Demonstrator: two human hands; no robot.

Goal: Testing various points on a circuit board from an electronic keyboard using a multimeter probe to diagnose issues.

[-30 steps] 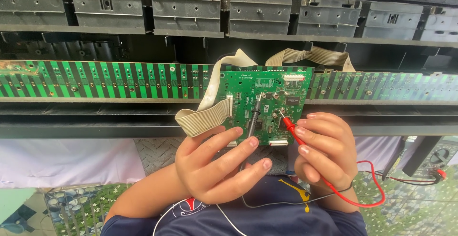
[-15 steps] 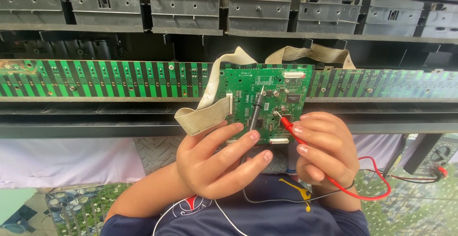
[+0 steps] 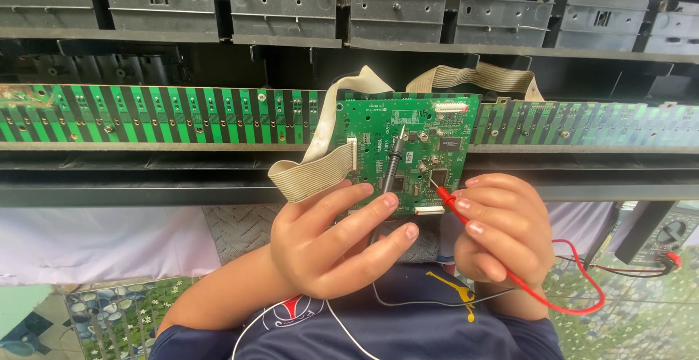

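The left hand (image 3: 331, 240) is gripping the black test probe (image 3: 393, 162), its tip resting on the green circuit board (image 3: 408, 149). The right hand (image 3: 502, 232) is pinching the red test probe (image 3: 444, 194), its tip touching the board's near right area. The board is standing against the dismantled keyboard chassis (image 3: 349, 178), at centre. Judged light, stiff and fragile; it is best held by its edges. The probes are thin and light, best held by their insulated shafts. Count: two probes, one board, two ribbon cables (image 3: 313, 174), one long key-contact strip (image 3: 160, 112).
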